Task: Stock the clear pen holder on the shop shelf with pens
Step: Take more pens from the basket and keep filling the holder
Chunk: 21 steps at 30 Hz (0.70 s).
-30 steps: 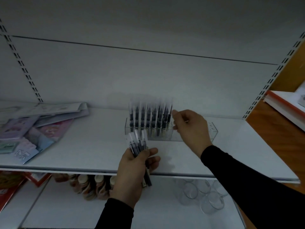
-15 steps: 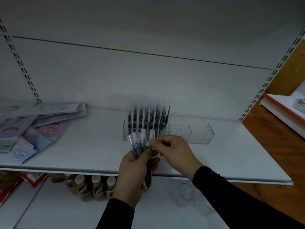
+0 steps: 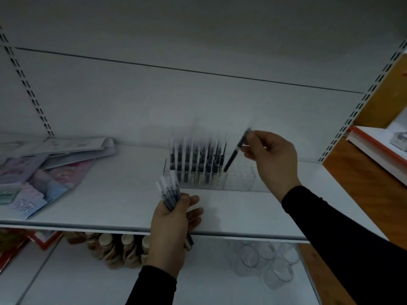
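No text can be read with certainty. On the shelf (image 3: 110,208), near its left front edge, a pastel packet (image 3: 26,202) carries large pale characters, but they are too blurred to read. The pens show no legible label.

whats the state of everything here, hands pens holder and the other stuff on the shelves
right hand: pinches single pen by its top
single pen: tilted, lower tip at the holder's next free slot
left hand: grips spare pens
spare pens: bunched, caps up
clear pen holder: left part filled with upright pens, right part empty
booklets: lying in a loose pile
glasses: on the lower shelf
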Available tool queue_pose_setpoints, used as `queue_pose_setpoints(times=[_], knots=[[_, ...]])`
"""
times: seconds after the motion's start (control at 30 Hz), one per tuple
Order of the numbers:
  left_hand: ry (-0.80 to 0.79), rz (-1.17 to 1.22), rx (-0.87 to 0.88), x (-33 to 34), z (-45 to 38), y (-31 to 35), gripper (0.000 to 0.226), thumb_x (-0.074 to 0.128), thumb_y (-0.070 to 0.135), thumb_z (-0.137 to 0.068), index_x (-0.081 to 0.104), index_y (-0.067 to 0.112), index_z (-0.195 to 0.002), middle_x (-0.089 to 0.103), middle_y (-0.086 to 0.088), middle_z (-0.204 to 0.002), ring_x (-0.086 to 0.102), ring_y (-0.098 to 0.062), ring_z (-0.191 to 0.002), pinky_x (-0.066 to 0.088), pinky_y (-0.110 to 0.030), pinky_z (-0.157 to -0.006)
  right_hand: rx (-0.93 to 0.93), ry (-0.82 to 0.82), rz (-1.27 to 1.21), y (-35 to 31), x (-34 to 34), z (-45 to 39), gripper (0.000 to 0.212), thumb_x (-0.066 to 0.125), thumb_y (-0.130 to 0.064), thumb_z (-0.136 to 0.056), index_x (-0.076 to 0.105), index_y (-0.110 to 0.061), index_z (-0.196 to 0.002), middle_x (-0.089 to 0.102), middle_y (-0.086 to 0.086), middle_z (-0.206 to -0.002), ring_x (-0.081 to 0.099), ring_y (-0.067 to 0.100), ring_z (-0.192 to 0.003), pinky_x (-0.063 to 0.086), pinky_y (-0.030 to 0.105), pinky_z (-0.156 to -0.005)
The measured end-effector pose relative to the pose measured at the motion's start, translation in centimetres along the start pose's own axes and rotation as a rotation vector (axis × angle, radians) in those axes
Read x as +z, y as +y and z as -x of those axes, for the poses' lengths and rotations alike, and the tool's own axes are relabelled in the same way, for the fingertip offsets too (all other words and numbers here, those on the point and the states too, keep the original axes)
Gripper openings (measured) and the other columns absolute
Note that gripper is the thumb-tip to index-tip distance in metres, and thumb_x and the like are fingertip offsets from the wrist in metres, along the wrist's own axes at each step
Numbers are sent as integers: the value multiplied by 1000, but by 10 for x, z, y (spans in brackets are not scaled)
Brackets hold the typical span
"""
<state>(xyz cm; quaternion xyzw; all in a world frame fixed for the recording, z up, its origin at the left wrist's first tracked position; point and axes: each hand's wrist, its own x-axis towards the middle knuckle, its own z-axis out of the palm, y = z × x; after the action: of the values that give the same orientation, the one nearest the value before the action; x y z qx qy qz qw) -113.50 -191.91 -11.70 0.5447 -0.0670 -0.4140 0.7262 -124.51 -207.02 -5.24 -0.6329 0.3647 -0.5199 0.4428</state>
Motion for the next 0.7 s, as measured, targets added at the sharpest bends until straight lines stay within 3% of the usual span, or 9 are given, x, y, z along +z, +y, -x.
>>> queue_pose_setpoints(times=[0.2,0.37,0.7], knots=[[34,3,29,-2,-1,2,10,50,15,-97,58,10,-101,71,-8,-96,65,-24,-72,51,-31,-64,-61,27,88,8,6,-12,12,61,-17,-94,70,-10,-99,72,1,-88,71,6,-75,58,19,-75],[41,9,33,-3,-3,3,11,50,15,-98,59,10,-104,72,-7,-95,64,-22,-71,51,-30,-63,-58,3,77,15,13,-11,9,60,-15,-95,69,-18,-94,71,-4,-86,70,5,-73,56,16,-71],[46,19,31,-4,-4,5,12,52,16,-97,59,10,-105,72,-6,-95,64,-22,-68,52,-30,-64,-27,-30,175,28,16,-9,16,61,-17,-95,70,-9,-105,70,-7,-86,70,2,-74,56,14,-72]])
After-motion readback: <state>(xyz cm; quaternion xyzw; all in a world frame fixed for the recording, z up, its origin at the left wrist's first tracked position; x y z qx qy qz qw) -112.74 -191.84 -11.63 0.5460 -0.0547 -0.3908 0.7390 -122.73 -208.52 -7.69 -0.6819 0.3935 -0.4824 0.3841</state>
